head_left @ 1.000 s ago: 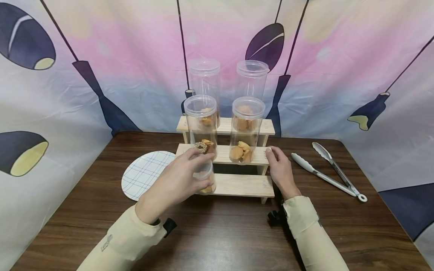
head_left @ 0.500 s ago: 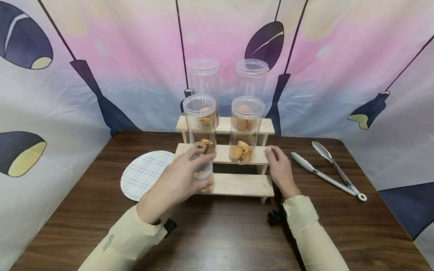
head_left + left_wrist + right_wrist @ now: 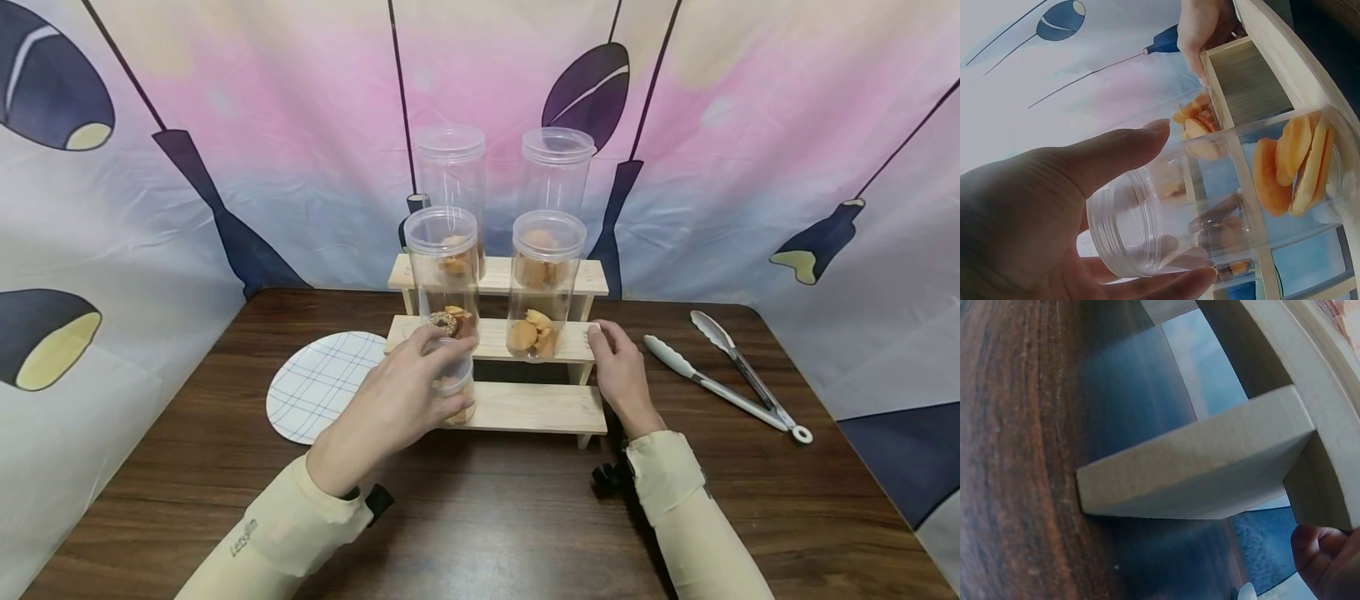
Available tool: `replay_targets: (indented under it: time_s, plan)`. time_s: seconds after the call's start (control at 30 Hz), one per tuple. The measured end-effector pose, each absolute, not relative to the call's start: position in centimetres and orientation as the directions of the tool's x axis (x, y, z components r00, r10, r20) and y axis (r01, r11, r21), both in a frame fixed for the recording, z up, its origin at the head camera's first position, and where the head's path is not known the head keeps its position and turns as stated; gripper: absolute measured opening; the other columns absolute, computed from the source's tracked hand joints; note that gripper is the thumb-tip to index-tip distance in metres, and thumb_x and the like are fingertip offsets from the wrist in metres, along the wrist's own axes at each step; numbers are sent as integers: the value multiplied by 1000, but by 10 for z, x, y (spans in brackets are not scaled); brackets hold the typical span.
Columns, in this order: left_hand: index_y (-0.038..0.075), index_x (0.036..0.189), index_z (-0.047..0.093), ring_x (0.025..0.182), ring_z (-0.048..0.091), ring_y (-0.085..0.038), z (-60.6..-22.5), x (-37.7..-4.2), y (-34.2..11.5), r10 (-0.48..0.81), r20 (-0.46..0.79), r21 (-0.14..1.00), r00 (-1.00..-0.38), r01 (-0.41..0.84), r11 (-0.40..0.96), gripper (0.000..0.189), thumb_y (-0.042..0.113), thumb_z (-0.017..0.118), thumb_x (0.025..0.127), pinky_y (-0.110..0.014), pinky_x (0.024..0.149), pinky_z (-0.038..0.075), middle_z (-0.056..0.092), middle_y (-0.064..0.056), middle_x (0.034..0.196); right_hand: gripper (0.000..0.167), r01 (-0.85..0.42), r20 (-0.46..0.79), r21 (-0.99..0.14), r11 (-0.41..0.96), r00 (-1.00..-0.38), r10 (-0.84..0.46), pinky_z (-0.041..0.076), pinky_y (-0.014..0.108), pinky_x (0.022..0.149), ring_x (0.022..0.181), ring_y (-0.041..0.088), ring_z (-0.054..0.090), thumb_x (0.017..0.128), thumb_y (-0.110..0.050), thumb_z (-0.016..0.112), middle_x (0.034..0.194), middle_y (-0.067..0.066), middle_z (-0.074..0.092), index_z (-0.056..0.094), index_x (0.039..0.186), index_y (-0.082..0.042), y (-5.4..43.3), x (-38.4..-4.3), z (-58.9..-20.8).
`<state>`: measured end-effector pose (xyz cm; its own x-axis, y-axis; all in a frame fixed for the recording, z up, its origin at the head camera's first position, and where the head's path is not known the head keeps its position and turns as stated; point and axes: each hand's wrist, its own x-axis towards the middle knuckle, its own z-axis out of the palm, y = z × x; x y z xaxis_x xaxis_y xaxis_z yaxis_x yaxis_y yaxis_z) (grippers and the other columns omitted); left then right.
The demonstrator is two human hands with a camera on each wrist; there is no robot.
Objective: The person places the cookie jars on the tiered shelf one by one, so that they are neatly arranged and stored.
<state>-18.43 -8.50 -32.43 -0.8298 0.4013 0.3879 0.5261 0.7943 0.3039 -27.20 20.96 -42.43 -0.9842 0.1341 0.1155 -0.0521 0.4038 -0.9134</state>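
Observation:
My left hand (image 3: 393,400) holds a clear lidded plastic jar (image 3: 454,383) by its top, on the left end of the lowest step of a three-step wooden stand (image 3: 540,408). In the left wrist view, thumb and fingers lie on opposite sides of the lid (image 3: 1125,225); orange-tan cookie-like pieces (image 3: 1294,165) lie at the jar's bottom. My right hand (image 3: 622,383) grips the right end of the middle step, thumb at its edge. In the right wrist view, fingertips (image 3: 1310,547) meet that step's end, near a supporting leg (image 3: 1197,462).
Two tall jars (image 3: 536,283) with snacks stand on the middle step, the left one with a seeded ring-shaped piece. Two more jars (image 3: 558,179) stand on the top step. A checked round plate (image 3: 322,387) lies left, and spread tongs (image 3: 738,383) lie right on the wooden table (image 3: 517,517).
Almost nothing differs: both hands keep their places on the jar and the stand. The head view has shifted very slightly.

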Motion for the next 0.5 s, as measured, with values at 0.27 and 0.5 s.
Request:
replay_targets:
  time_s: [0.27,0.5]
  plan:
    - [21,139,61,102,65,-34,-326,-184,-84,362,375,322,-853,486,812,66,31,86,79,-50,76,55,53,-23,134,58,-57,119,-916,398,-984,134,53,36,70,88,27,62,101,-61,40,125,13,63,55,139,-20,210,-272,-424]
    - [24,139,60,91,66,-36,-327,-183,-82,326,367,330,-871,450,830,63,33,84,81,-49,70,55,54,-25,126,60,-70,134,-911,406,-982,132,52,36,68,79,26,60,101,-61,39,120,13,63,54,140,-18,211,-273,-426]
